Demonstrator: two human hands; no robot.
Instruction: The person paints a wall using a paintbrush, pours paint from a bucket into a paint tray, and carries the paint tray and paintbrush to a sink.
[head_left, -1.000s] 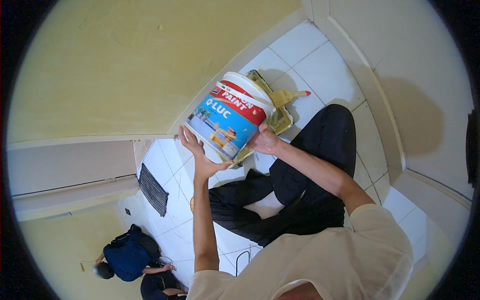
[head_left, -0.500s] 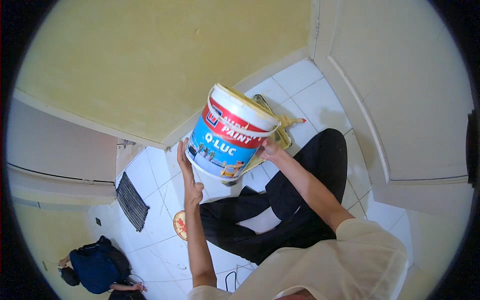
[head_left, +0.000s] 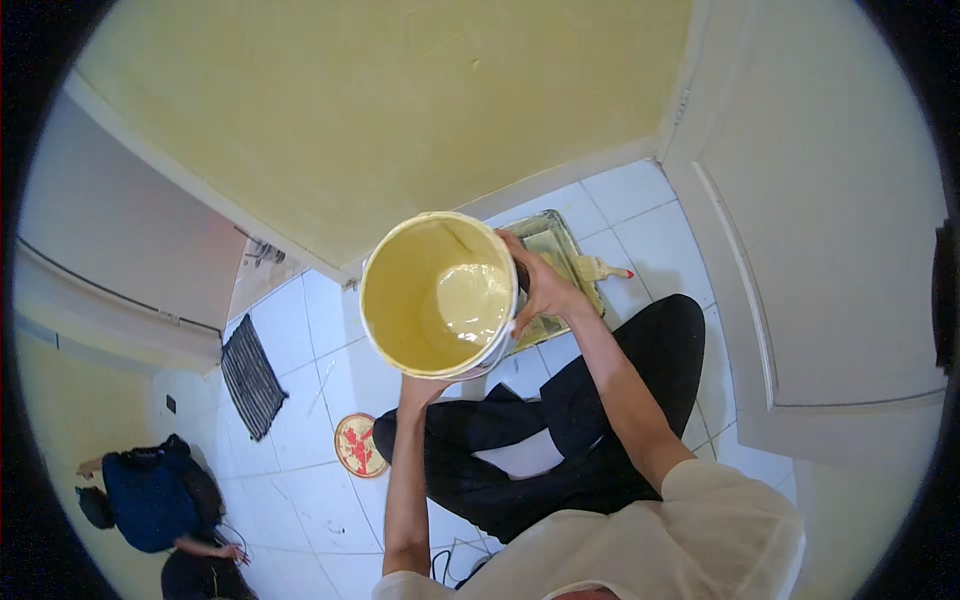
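Note:
A white paint bucket point(head_left: 400, 290) is held up over the floor, its open mouth facing me. Pale yellow paint point(head_left: 470, 303) pools wet at the bottom and coats the inner walls. My right hand point(head_left: 545, 283) grips the bucket's right side, thumb and fingers spread along the rim and wall. My left hand point(head_left: 425, 388) supports it from the near lower side, most of its fingers hidden beneath. Just right of the bucket, a paint tray point(head_left: 550, 232) smeared with yellow lies on the tiles. A paintbrush point(head_left: 597, 268) with a red-tipped handle rests across the tray's right edge.
A round lid point(head_left: 360, 446) with red markings lies left of my crossed legs. Farther left is a striped dark mat point(head_left: 253, 380). Another person point(head_left: 155, 500) sits at the lower left. A yellow wall point(head_left: 380, 120) rises ahead, a pale door point(head_left: 830, 220) at the right.
The bucket has come down from its tilt toward the tray, and its mouth now faces me. My right hand has shifted up its side; my left has gone under it.

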